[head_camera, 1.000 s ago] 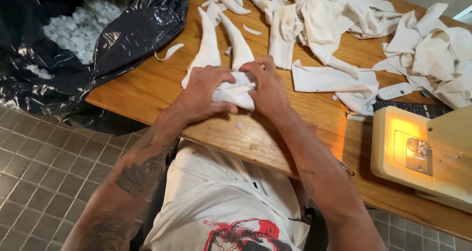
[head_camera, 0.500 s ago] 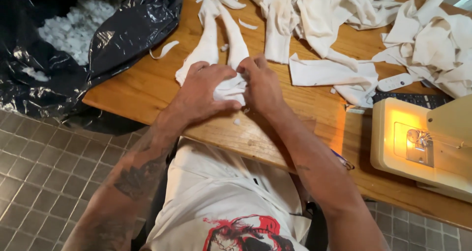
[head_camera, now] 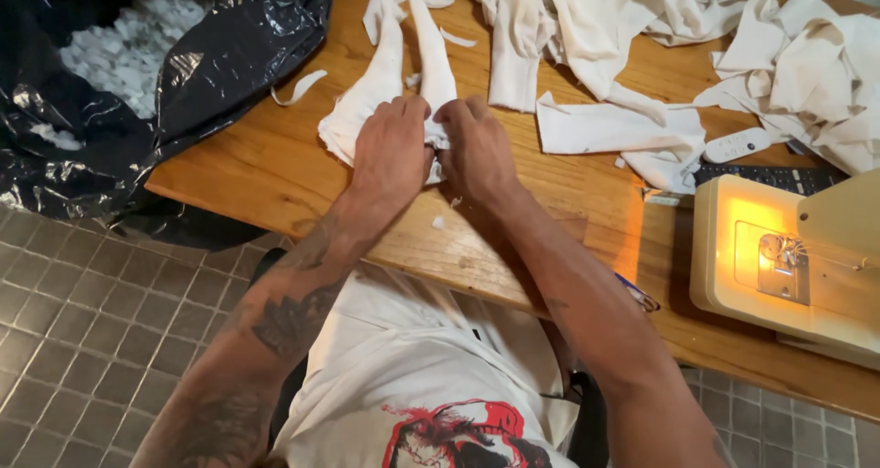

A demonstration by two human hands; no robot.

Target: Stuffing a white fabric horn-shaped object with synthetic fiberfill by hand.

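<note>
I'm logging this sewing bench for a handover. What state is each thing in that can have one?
Left hand: closed on the white fabric piece.
Right hand: closed on the same piece.
White fabric piece: bunched at the hands, long ends flat on the table.
Sewing machine: lamp lit.
Black bag: open, white stuffing inside.
Fabric pile: crumpled, loose.
Remote control: lying flat, untouched.
</note>
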